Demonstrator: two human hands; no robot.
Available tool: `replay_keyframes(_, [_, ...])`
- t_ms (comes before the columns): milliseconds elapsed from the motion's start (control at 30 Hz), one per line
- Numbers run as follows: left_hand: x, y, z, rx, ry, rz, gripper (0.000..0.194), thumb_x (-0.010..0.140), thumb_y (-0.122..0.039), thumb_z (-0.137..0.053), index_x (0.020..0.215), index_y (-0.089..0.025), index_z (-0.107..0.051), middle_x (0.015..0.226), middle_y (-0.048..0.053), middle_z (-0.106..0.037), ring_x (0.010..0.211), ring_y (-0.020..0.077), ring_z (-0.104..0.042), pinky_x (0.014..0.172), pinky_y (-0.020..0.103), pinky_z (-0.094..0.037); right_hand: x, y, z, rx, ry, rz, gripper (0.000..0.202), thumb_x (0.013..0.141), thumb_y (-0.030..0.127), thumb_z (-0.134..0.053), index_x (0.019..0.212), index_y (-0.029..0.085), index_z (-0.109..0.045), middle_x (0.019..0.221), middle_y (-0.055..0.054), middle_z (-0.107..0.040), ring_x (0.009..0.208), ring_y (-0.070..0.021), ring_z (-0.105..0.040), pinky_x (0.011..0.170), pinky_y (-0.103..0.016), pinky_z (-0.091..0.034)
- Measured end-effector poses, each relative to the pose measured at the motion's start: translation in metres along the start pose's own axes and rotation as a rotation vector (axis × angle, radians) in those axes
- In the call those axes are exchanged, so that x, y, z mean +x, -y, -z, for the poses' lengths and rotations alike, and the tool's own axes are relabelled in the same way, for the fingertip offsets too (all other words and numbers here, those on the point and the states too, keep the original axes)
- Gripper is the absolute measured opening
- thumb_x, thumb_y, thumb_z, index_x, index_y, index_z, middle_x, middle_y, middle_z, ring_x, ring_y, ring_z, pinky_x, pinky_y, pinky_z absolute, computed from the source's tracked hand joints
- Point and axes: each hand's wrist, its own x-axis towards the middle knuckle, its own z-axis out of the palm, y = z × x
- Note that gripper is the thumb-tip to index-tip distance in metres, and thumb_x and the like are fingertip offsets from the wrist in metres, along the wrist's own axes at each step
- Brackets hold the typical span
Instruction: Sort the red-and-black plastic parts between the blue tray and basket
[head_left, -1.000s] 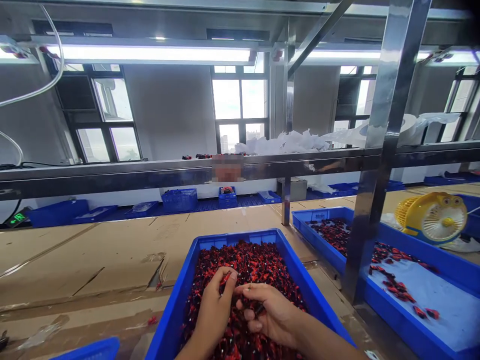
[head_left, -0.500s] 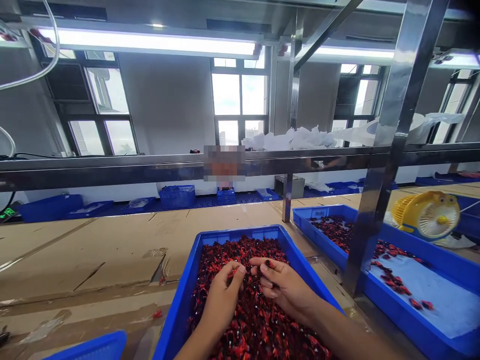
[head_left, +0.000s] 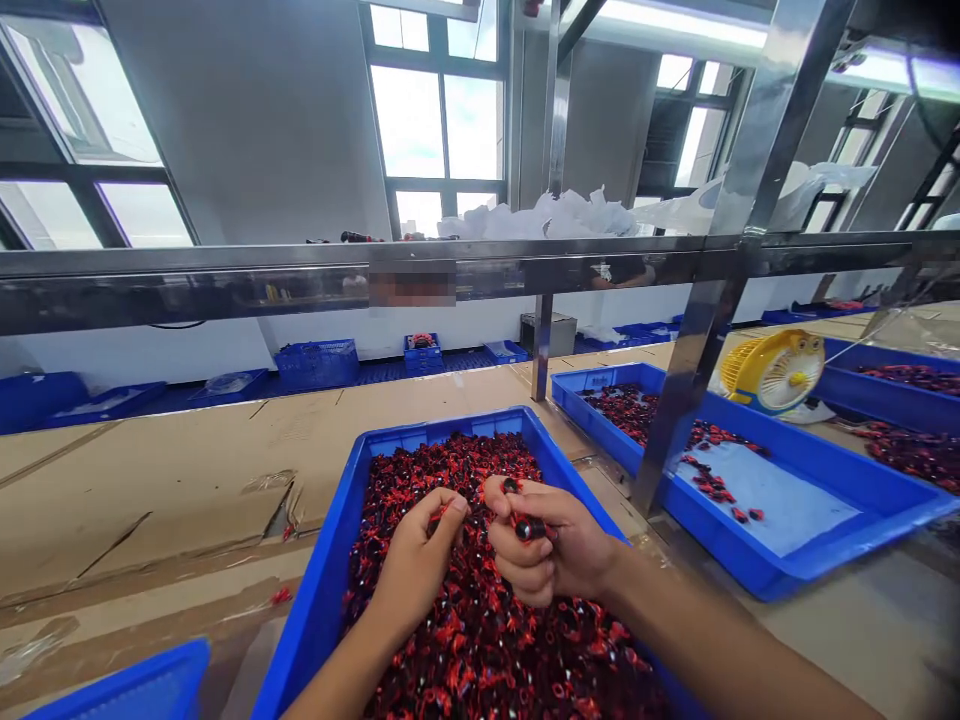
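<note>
A deep blue tray [head_left: 300, 610] in front of me is filled with small red-and-black parts [head_left: 450, 460]; they look like plastic, but their exact kind is unclear. Over the pile, my right hand [head_left: 551, 540] has its fingers curled around small red-and-black parts. One black round end [head_left: 529, 527] pokes out between the fingers, and another dark tip shows at the thumb and forefinger. Just to its left, my left hand [head_left: 420, 545] is closed, thumb pressed to forefinger. Whatever sits in that pinch is mostly hidden. The two hands are close together but apart.
To the right, a second blue tray [head_left: 795, 560] holds scattered red-and-black parts on a white sheet. A metal post [head_left: 679, 400] rises beside it, and a yellow fan [head_left: 776, 370] stands behind. A blue bin's corner [head_left: 165, 680] shows at lower left. Cardboard [head_left: 187, 460] covers the table.
The view has tilted down and turned right. My right hand's fingers have curled in more, and a black-ended part now shows in them. My left hand keeps its pinch.
</note>
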Motion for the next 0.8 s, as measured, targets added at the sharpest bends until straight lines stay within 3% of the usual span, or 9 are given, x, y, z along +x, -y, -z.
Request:
replay_keyframes(167, [-0.001,-0.002,0.0,0.013,0.033,-0.022,0.032,0.09,-0.048,-0.048,0.079,-0.019,-0.056,0.064,-0.005,-0.044,0.056,0.0107,-0.036,0.053,0.021,-0.03,-0.011,-0.002,-0.012,-0.046,0.175,-0.037,0.031,0.084,0.051,-0.062,0.083,0.024,-0.047,0.047,0.01,-0.04,0.037,-0.0033,-0.02,0.038,-0.013,-0.022])
replay_keyframes(267, [-0.003,-0.003,-0.002,0.009,0.036,-0.017,0.031,0.09,-0.047,-0.049,0.077,-0.019,-0.056,0.065,-0.004,-0.046,0.059,0.0117,-0.039,0.057,0.022,-0.032,-0.014,-0.008,-0.007,-0.167,0.178,-0.048,0.041,0.081,0.06,-0.061,0.078,0.021,-0.048,0.043,0.008,-0.045,0.035,-0.0039,-0.026,0.039,-0.015,-0.025])
replay_keyframes(433, [-0.005,-0.006,-0.006,-0.1,0.065,0.076,0.029,0.085,-0.045,-0.057,0.072,-0.019,-0.057,0.065,-0.004,-0.049,0.061,0.0121,-0.041,0.056,0.021,-0.032,-0.016,-0.012,0.006,-0.374,0.082,-0.01,0.047,0.081,0.068,-0.051,0.071,0.022,-0.047,0.036,0.01,-0.036,0.032,-0.0069,-0.029,0.038,-0.018,-0.029])
replay_keyframes(533, [-0.006,-0.005,-0.007,-0.252,0.129,0.246,0.032,0.081,-0.05,-0.06,0.073,-0.019,-0.056,0.062,-0.005,-0.048,0.048,0.008,-0.036,0.043,0.019,-0.024,-0.012,-0.009,0.005,-0.463,0.01,0.027,0.046,0.085,0.068,-0.043,0.075,0.023,-0.046,0.038,0.012,-0.032,0.033,-0.0069,-0.025,0.038,-0.019,-0.028])
replay_keyframes(633, [-0.009,-0.001,-0.013,-0.461,0.225,0.531,0.037,0.08,-0.055,-0.056,0.083,-0.019,-0.058,0.066,-0.004,-0.052,0.037,0.0043,-0.03,0.035,0.017,-0.012,-0.002,-0.008,0.001,-0.627,-0.122,0.124,0.041,0.091,0.06,-0.04,0.087,0.021,-0.051,0.048,0.01,-0.036,0.038,-0.0075,-0.029,0.041,-0.02,-0.029])
replay_keyframes(733, [-0.015,0.004,-0.026,-0.691,0.284,0.772,0.035,0.082,-0.05,-0.053,0.083,-0.015,-0.056,0.072,-0.001,-0.054,0.038,0.0025,-0.037,0.033,0.013,-0.013,0.009,-0.017,-0.002,-0.856,-0.279,0.25,0.031,0.095,0.048,-0.044,0.094,0.02,-0.057,0.061,0.005,-0.045,0.051,-0.0107,-0.046,0.051,-0.023,-0.034])
replay_keyframes(800, [-0.022,0.005,-0.036,-0.822,0.277,0.848,0.031,0.085,-0.043,-0.049,0.078,-0.014,-0.055,0.067,-0.001,-0.052,0.04,0.003,-0.042,0.033,0.011,-0.018,0.015,-0.026,-0.004,-1.008,-0.35,0.322,0.026,0.096,0.042,-0.045,0.092,0.021,-0.06,0.071,0.001,-0.053,0.066,-0.0142,-0.052,0.063,-0.026,-0.037])
